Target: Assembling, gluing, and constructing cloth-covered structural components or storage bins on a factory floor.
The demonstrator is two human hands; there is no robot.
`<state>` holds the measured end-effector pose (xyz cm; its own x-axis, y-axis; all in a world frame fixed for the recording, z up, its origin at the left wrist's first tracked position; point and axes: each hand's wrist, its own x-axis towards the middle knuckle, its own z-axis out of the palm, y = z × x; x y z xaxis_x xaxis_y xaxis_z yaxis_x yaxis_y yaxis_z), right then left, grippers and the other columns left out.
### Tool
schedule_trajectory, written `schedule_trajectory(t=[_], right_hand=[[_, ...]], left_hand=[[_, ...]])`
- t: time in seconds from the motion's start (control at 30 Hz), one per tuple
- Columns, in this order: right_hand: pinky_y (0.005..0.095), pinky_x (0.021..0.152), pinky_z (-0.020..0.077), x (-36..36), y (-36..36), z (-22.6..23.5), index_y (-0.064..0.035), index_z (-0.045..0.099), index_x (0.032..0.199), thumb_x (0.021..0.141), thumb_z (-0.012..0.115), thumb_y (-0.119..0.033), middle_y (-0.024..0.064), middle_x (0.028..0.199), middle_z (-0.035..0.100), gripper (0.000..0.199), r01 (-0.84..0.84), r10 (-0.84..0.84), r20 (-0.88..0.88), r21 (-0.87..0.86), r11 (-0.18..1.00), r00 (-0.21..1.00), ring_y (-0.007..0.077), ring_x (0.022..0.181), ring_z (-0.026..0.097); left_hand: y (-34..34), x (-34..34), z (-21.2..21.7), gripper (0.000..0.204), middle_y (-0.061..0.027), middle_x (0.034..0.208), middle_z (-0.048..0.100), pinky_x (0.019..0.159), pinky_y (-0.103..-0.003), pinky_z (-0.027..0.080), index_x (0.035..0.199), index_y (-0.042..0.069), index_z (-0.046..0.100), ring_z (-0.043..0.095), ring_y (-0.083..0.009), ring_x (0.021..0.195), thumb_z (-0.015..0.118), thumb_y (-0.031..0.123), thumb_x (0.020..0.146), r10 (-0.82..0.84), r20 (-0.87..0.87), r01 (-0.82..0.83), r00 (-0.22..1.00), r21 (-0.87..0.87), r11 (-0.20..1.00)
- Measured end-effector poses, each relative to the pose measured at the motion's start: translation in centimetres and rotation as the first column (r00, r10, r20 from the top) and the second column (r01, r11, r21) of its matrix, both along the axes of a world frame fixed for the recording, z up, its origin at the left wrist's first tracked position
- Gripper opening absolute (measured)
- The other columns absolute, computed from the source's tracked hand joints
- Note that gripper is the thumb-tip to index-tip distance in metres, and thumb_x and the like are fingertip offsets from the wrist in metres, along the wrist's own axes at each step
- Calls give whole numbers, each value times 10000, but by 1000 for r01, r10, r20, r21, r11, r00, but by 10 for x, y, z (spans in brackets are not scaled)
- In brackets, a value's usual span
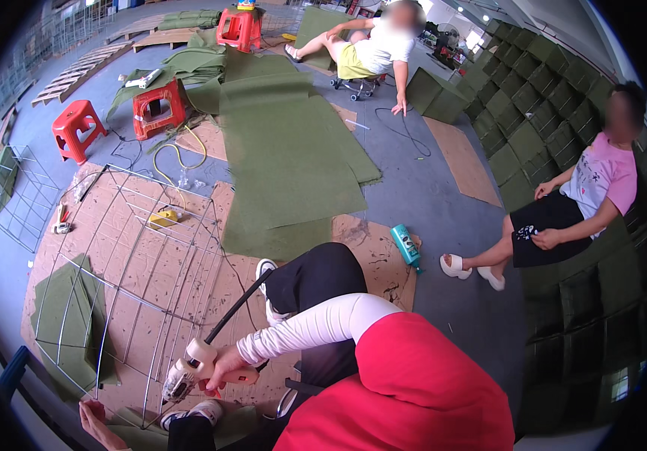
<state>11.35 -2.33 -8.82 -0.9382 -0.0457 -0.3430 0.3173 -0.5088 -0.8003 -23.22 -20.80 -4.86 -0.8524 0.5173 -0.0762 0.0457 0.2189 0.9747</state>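
My right hand is wrapped round the grip of a white glue gun, with a long black stick rising from its back end. The gun's front end is beside the lower edge of a wire cage, a box-shaped frame of thin metal rods. My left hand is at the bottom left, its fingers stretched up just under a corner of the cage. It seems to hold nothing; whether it touches the wire I cannot tell. Green fabric pieces show through the rods on the left.
Cardboard covers the floor under the cage. Long green fabric sheets lie ahead. Red stools, a yellow power strip with cords and a teal bottle stand around. Two people sit ahead and right, by stacked green boxes.
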Motion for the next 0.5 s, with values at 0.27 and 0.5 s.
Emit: schedule_trajectory(t=[0.27,0.5], right_hand=[[254,657,451,2,1,6,-69,598,886,755,609,-182,26,826,620,174,-36,39,-82,40,999,996,120,772,568],[272,654,463,2,-1,3,-64,590,898,749,621,-172,35,843,621,186,-25,25,-3,15,1000,1000,129,778,573]], left_hand=[[7,12,15,369,25,516,371,447,-210,260,593,111,428,326,-53,467,484,351,868,171,2,-171,985,37,985],[-2,0,7,361,19,532,418,467,-204,299,607,111,452,375,-68,475,489,363,863,159,-25,-158,987,21,987]])
